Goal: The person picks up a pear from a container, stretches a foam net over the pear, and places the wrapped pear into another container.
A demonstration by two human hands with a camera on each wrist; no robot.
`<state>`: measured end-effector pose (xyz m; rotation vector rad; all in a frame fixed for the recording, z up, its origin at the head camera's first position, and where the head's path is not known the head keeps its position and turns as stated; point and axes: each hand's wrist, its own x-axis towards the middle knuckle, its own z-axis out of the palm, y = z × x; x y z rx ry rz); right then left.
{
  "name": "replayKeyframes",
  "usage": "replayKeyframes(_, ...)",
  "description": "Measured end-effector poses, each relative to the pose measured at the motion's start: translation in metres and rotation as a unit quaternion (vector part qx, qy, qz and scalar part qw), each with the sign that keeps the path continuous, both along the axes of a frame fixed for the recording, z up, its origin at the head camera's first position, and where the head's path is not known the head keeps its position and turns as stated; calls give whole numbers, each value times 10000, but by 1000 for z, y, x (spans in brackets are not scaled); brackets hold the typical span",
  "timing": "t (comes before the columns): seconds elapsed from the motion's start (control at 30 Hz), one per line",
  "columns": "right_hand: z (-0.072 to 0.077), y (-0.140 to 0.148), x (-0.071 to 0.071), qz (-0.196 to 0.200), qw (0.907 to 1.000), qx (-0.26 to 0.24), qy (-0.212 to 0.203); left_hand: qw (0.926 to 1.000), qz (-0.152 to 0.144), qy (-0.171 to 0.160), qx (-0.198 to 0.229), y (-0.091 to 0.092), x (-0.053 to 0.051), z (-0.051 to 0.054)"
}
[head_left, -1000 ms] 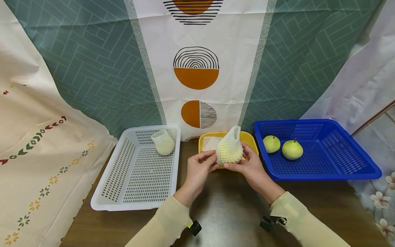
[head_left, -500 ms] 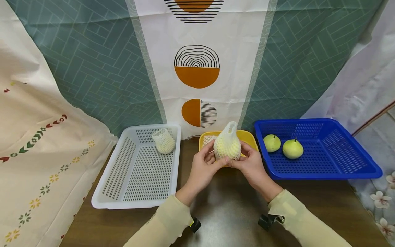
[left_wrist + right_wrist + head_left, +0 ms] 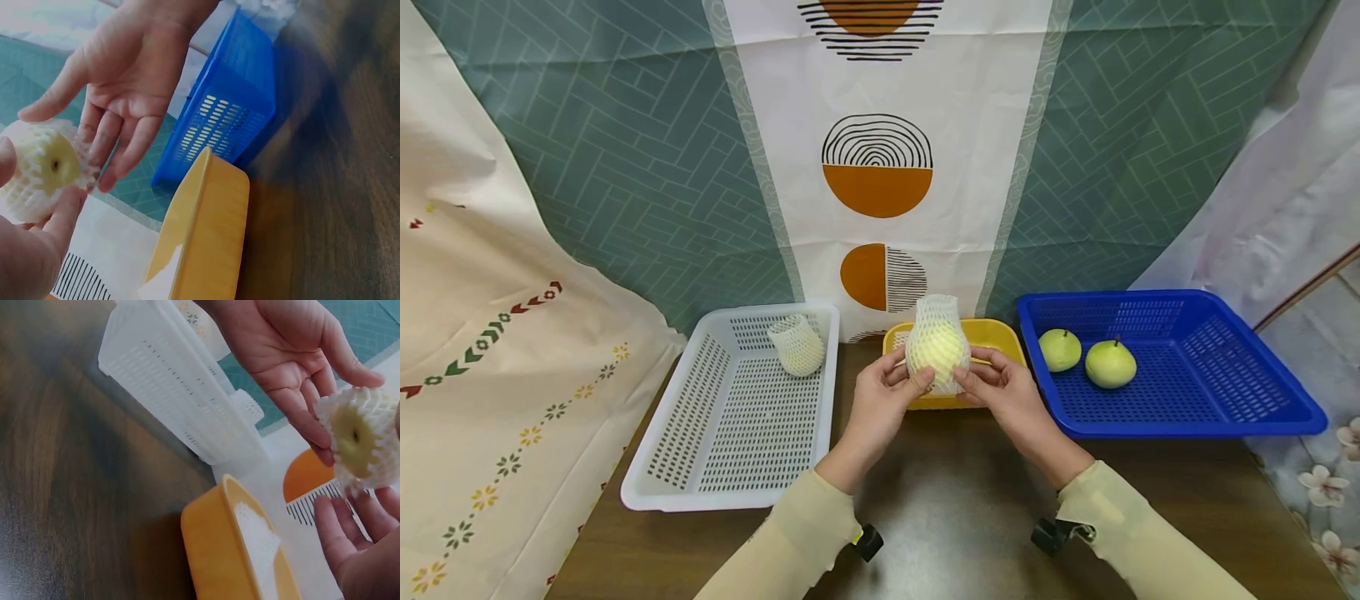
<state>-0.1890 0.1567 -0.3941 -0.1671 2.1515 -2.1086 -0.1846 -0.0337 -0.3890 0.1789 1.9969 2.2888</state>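
A pale yellow-green pear (image 3: 937, 348) sits inside a white foam net sleeve (image 3: 937, 310), held upright in front of the yellow basket (image 3: 1000, 332). My left hand (image 3: 880, 400) grips its left side, thumb on the near face. On the other side my right hand (image 3: 1011, 400) holds it with thumb and fingers. Both wrist views show the pear's base (image 3: 55, 164) bare through the lower opening of the net. The net's open top stands above the fruit in the head view. More white foam netting (image 3: 257, 540) lies in the yellow basket, partly hidden.
At left stands a white basket (image 3: 730, 492) with another netted pear (image 3: 799, 347) in its back right corner. A blue basket (image 3: 1187, 425) at right holds two bare pears, one (image 3: 1060, 350) beside the other (image 3: 1110, 364). Patterned cloth (image 3: 880, 83) hangs behind the brown table (image 3: 955, 517).
The netted pear has shifted slightly left and been turned between both hands. Its net top, pinched narrow half a second ago, now stands wider and straighter. The baskets stay put.
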Motion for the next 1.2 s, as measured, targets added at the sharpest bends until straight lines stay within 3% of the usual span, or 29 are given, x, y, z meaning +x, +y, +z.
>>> replayKeyframes(0.1, -1, -1, -2, -61, 10000, 76, -17, 9999, -150, 23, 78, 0, -1, -3)
replayKeyframes(0.23, -2, -2, -4, 0, 9996, -237, -140, 9997, -248, 36, 62, 0, 0, -4)
replayKeyframes(0.4, -2, -5, -5, -156, 9984, -517, -182, 9993, -281, 228, -11, 1, 4, 3)
replayKeyframes(0.57, -1, -6, -2, -282, 9974, -665, 17, 9984, 63, 501, -270, 2, 11, 18)
replayKeyframes(0.67, 1, -6, -1, -274, 9964, -795, 113, 9979, 260, 519, -284, 2, 14, 21)
replayKeyframes(0.8, 3, -7, 0, -329, 9967, -732, 128, 9982, 156, 493, -309, 1, 16, 24)
replayKeyframes(0.9, 4, -8, -1, -297, 9978, -585, 139, 9966, 98, 587, -564, 0, 17, 26)
replayKeyframes(1.07, 5, -9, 0, -109, 9990, -402, 152, 9896, 373, 918, -1046, -1, 20, 31)
replayKeyframes(1.2, 6, -10, 0, -112, 9995, -293, 67, 9901, 374, 968, -941, -2, 20, 34)
